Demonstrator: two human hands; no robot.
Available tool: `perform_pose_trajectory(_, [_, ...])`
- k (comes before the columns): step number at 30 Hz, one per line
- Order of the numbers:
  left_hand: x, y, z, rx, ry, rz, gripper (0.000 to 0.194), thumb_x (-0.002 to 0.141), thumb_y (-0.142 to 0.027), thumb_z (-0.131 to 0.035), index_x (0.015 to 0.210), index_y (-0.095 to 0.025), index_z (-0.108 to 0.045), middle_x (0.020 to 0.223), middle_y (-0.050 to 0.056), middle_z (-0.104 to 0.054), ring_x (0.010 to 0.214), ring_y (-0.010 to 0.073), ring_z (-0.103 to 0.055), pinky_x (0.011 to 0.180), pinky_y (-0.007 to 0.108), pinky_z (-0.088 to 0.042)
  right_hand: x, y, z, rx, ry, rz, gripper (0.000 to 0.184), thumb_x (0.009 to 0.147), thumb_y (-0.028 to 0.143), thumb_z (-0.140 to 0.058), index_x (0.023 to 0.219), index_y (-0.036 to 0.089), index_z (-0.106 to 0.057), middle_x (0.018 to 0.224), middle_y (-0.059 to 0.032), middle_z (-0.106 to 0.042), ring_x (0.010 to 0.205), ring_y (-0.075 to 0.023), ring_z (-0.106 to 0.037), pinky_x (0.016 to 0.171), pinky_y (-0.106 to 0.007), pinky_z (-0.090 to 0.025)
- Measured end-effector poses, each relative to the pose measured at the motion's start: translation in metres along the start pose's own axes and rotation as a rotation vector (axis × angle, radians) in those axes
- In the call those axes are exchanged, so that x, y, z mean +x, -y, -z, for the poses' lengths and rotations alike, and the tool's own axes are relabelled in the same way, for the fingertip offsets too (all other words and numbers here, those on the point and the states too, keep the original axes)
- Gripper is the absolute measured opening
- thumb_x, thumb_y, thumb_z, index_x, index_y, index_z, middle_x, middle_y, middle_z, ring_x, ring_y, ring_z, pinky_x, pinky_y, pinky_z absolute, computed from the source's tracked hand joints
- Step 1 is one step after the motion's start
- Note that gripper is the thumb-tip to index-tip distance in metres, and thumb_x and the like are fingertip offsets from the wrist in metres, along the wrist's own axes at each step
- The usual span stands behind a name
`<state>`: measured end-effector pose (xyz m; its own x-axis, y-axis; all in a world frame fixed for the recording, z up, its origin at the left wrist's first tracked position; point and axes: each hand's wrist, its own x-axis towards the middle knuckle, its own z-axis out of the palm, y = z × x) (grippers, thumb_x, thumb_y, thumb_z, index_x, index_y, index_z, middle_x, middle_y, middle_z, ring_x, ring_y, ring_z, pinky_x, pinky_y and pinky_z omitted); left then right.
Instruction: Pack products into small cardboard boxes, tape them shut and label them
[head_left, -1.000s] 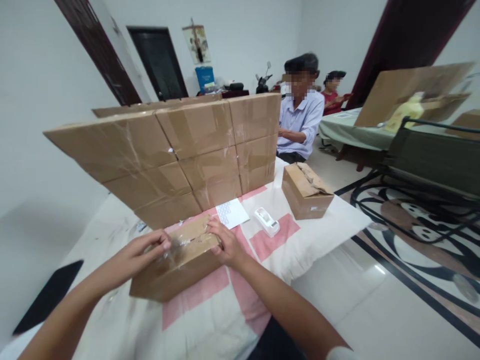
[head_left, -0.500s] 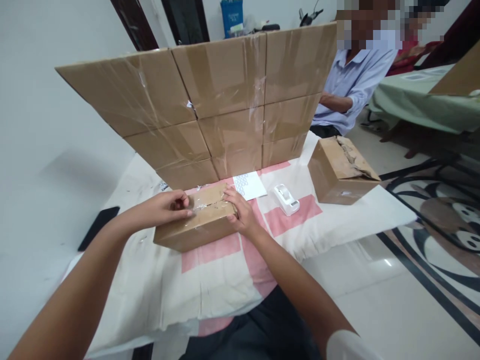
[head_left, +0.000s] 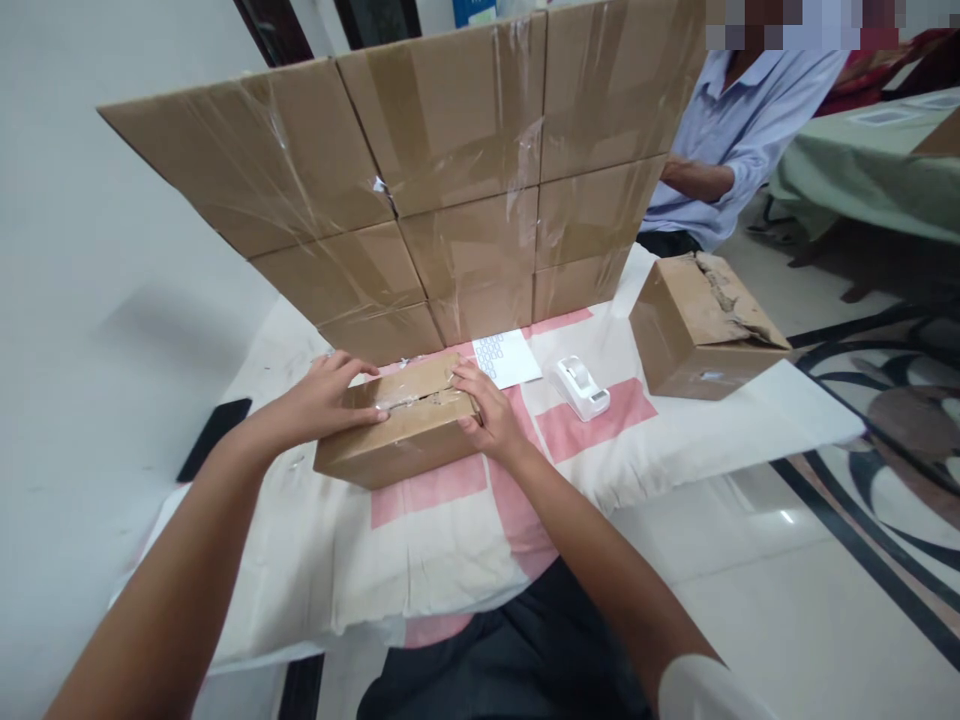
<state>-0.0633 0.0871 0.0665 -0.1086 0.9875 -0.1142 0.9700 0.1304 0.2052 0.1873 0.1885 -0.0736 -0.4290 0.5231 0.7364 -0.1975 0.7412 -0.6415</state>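
A small cardboard box (head_left: 405, 437) lies on the table in front of me, with a taped seam along its top. My left hand (head_left: 330, 400) rests on its left part, thumb and fingers spread apart, the thumb tip touching near the seam. At the right end, my right hand (head_left: 487, 410) grips the box, fingers over the top edge and thumb against the near side. To the right stands a white tape dispenser (head_left: 581, 390). Between it and the box is a white sheet with blue printed outlines (head_left: 506, 358).
A tall cardboard panel of taped sections (head_left: 457, 180) stands behind the box. Farther right sits a larger cardboard box (head_left: 701, 330) with a torn top. A dark flat object (head_left: 215, 438) is at the left wall. A person in a light shirt (head_left: 757, 130) sits beyond the panel.
My left fingers have opened out from a pinch and now spread over the box top. The right hand keeps its hold. The view has tilted down slightly.
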Motion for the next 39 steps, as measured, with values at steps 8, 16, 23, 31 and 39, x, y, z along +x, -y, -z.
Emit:
perform_pose_trajectory(8, [0.006,0.006,-0.015,-0.293,-0.001,0.025,0.053,0.093,-0.064,-0.045,0.124,-0.025,-0.064,0.131,0.007,-0.065,0.117,0.0278,-0.059,0.103,0.039,-0.043,0.001,0.003,0.002,-0.010,0.036,-0.039,0.062,0.096,0.073,-0.036,0.127,0.024,-0.057,0.144,-0.0142,-0.058,0.148,-0.0303,-0.042,0.121,-0.055,-0.035])
perform_pose_trajectory(16, [-0.001,-0.002,-0.022,-0.218,-0.090,-0.016,0.055,0.088,-0.065,-0.057,0.124,-0.024,-0.064,0.128,0.006,-0.066,0.112,0.0277,-0.060,0.097,0.038,-0.045,-0.003,0.000,0.000,-0.021,0.024,-0.008,0.057,0.098,0.068,-0.038,0.131,0.025,-0.055,0.147,-0.0130,-0.055,0.148,-0.0295,-0.042,0.122,-0.053,-0.034])
perform_pose_trajectory(23, [-0.021,-0.035,-0.020,-0.042,-0.253,-0.011,0.054,0.096,-0.063,-0.040,0.126,-0.024,-0.060,0.130,0.010,-0.064,0.121,0.0321,-0.057,0.105,0.047,-0.037,0.002,-0.007,0.010,-0.111,-0.306,-0.349,0.056,0.103,0.053,-0.028,0.147,0.020,-0.040,0.150,-0.0157,-0.049,0.141,-0.0266,-0.046,0.116,-0.048,-0.040])
perform_pose_trajectory(31, [-0.037,-0.054,-0.048,0.214,-0.220,-0.078,0.104,0.075,-0.070,-0.067,0.159,-0.027,-0.024,0.163,0.016,-0.035,0.146,0.0453,-0.034,0.118,0.060,-0.016,0.008,-0.033,0.019,-0.647,-0.265,-0.872,0.059,0.089,0.035,-0.058,0.143,0.015,-0.047,0.159,-0.0228,-0.035,0.149,-0.0400,-0.028,0.115,-0.064,-0.028])
perform_pose_trajectory(39, [-0.034,-0.049,-0.040,0.206,-0.218,-0.026,0.109,0.071,-0.069,-0.072,0.158,-0.024,-0.026,0.151,0.015,-0.051,0.132,0.0445,-0.049,0.108,0.052,-0.032,0.000,-0.046,0.010,-0.883,-0.077,-0.836,0.093,0.076,0.043,-0.078,0.151,0.010,-0.036,0.152,-0.0293,-0.042,0.143,-0.0477,-0.031,0.110,-0.064,-0.027])
